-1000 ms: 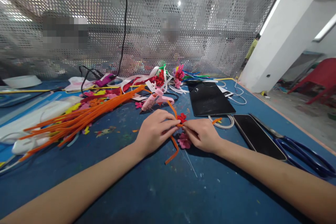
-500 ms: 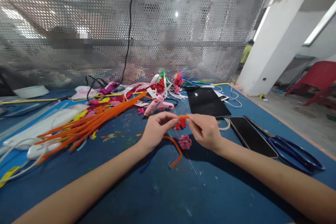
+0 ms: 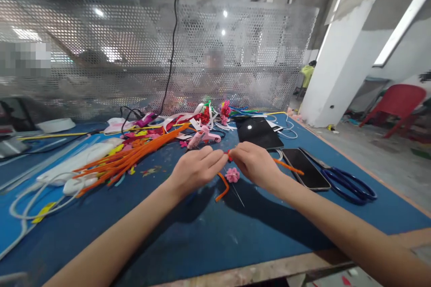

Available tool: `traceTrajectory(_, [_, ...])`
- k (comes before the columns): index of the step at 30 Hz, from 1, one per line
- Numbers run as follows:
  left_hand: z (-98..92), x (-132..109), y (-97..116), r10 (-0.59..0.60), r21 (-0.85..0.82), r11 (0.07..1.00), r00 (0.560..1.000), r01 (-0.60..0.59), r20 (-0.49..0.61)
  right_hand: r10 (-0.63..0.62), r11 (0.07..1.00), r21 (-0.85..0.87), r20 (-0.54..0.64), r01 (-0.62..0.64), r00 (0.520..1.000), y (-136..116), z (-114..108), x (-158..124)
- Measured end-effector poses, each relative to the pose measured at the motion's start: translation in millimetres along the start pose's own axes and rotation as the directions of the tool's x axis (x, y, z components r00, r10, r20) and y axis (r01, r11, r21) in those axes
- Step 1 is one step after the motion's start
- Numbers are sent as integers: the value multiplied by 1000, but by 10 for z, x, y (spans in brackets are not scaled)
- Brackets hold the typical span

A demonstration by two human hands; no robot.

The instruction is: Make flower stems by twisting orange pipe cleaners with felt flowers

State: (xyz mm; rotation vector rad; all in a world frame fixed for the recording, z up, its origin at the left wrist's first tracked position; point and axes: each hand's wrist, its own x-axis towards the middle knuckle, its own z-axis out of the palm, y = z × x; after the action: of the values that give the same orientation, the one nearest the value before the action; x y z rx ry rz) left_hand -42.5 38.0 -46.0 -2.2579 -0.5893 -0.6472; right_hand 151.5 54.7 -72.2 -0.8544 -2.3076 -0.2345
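My left hand is closed, its fingers pinched together at the tips. Opposite it, my right hand is closed too, with the fingertips almost meeting. Between them shows a bit of an orange pipe cleaner, whose straight end sticks out past my right wrist. A small red flower is partly hidden behind my right fingers. Just below the hands is a pink flower by a thin wire. A bent orange length curves down beside my left fingers; whether it joins the held piece is hidden.
Orange pipe cleaners lie bundled on the left, near a white power strip. Behind my hands is a pink glue gun. To the right are a black tablet, a phone and blue-handled scissors. A perforated metal screen stands behind.
My hands have turned and closed in more, hiding most of the red flower. An orange end now shows right of my right wrist. The camera view has tilted up.
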Motion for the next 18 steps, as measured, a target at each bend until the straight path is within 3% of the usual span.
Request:
traceTrajectory(2, [-85,11,-52,-130,-223,964,987,148,95,-161,987,6,26,161,987,-42,-52,-23])
traceTrajectory(4, [-132,27,-91,-255,-494,798,936,346,244,-271,954,125,-28,272,962,-91,-119,-26])
traceTrajectory(6, [-143,47,-62,-316,-673,564,878,479,360,-230,915,303,-145,264,962,-157,-187,-12])
traceTrajectory(8, [-138,61,50,-400,-725,436,837,533,375,-39,888,435,-252,149,967,-226,-234,9])
traceTrajectory(10, [-154,65,197,-524,-682,499,813,535,254,165,885,466,-312,-1,936,-266,-248,25])
traceTrajectory(12, [-215,59,290,-476,-556,716,878,423,54,222,917,392,-333,-79,917,-256,-239,20])
traceTrajectory(13, [-258,56,295,-374,-456,829,927,324,-20,187,942,326,-322,-77,928,-235,-234,6])
traceTrajectory(15, [-338,57,221,-178,-294,943,983,157,-45,58,977,215,-244,-4,968,-181,-243,-38])
traceTrajectory(18, [-358,71,17,-71,-372,925,997,74,21,-112,936,327,-80,132,990,-144,-327,-109])
